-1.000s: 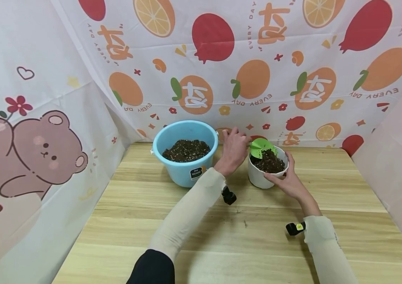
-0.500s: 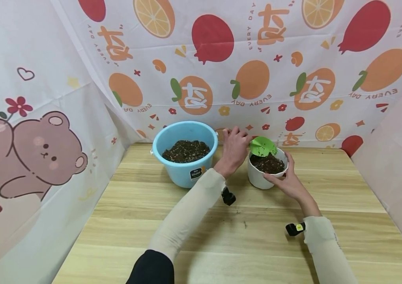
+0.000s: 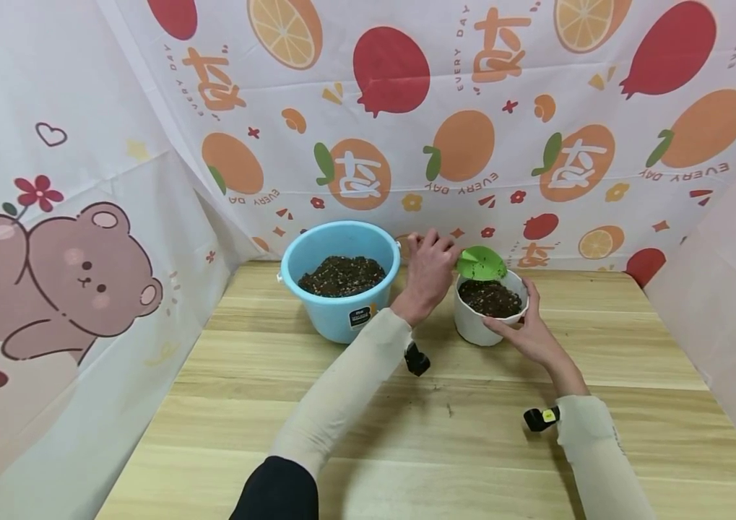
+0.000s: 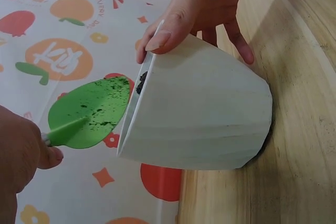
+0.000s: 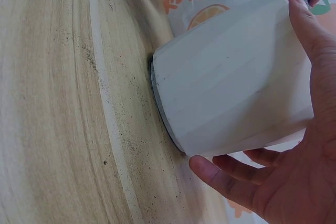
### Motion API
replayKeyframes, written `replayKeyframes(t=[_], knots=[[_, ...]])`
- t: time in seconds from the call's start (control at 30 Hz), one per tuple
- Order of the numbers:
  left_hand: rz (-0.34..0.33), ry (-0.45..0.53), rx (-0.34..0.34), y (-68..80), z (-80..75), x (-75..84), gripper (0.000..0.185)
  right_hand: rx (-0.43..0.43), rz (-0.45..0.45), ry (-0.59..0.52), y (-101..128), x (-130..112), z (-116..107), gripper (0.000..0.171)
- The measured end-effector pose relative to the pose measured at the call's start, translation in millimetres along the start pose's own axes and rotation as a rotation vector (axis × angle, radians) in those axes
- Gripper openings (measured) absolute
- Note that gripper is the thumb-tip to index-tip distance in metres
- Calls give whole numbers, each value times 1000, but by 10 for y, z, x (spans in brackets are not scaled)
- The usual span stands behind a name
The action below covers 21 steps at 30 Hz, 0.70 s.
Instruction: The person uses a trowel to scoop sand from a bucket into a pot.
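My left hand grips the handle of a green scoop, whose empty blade hovers over the far rim of a white pot. The pot holds dark soil. My right hand holds the pot, thumb on the near rim and fingers round its side. In the left wrist view the scoop shows soil specks and stands just clear of the pot. The right wrist view shows the pot's wall cupped by my right hand.
A light blue bucket partly filled with soil stands left of the pot, close to my left forearm. The wooden table is walled by fruit-print cloth behind and plain sheets at both sides.
The scoop has tipped up and risen slightly off the pot. The soil heaped under it a second ago now lies lower in the pot. My right hand has not moved.
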<state>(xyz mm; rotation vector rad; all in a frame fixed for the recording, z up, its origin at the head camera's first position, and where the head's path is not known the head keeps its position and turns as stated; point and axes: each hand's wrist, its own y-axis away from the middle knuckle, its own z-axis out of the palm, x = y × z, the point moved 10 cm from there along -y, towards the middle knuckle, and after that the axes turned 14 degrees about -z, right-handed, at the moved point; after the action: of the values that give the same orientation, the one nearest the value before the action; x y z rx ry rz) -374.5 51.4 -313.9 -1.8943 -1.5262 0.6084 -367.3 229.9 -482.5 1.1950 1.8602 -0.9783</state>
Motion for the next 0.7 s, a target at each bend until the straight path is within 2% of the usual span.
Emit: replayKeyframes(t=[0.17,0.33,0.7], knots=[[9,0,53,9,-38,-1,28,0,-3,-1,-11,8,6,116],[23,18,82,26,-56,9,33,5,-13,-7,-14,0,6,115],[25,17,76,36,-60,-7,37,6,-11,-15,-6,-22,4,116]])
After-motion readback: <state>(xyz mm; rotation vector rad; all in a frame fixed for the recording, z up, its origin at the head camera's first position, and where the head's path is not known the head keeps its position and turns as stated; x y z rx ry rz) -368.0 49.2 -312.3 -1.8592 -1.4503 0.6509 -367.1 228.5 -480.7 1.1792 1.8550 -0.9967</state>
